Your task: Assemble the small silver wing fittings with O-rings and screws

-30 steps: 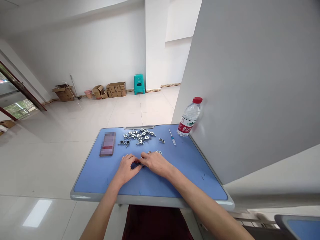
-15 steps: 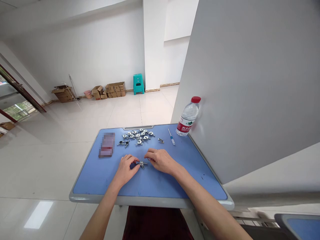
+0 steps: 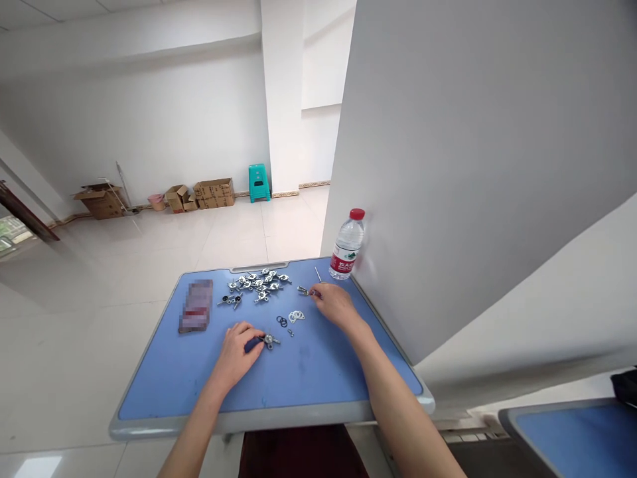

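My left hand rests on the blue table, fingers closed on a small metal fitting with a dark blue handle. My right hand has reached to the far right of the table and its fingers close around the small screwdriver; only the thin shaft shows beyond the fingers. Between the hands lie two black rings and flat metal washers. A single metal clip lies just left of my right hand.
A heap of several small metal fittings lies at the table's far edge. A blurred flat packet lies far left. A red-capped water bottle stands against the grey partition. Cardboard boxes and a teal stool stand by the far wall.
My right hand left the fitting and moved up and right to the screwdriver. My left hand keeps hold of the fitting. The rings and washers are now uncovered. The camera has shifted right.
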{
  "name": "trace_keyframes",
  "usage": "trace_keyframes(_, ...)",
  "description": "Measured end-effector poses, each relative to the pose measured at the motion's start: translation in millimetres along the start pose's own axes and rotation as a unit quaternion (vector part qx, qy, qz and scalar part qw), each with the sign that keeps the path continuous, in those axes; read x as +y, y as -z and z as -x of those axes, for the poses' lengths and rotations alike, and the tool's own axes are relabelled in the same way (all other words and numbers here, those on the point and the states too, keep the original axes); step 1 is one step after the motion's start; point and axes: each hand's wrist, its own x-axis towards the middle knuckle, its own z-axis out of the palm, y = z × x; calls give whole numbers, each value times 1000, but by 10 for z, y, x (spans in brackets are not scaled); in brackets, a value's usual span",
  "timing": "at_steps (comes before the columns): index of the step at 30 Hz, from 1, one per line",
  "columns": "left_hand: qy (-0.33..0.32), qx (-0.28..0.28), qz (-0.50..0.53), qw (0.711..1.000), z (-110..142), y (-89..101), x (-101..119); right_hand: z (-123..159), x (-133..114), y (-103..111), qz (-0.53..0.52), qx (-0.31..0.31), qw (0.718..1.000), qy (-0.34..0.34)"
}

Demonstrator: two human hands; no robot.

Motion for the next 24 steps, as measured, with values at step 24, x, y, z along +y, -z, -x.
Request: trace_keyframes(24, -11, 4, 8, 1000, 7, -28, -58, 45, -128, -119, -73, -126, 984, 98)
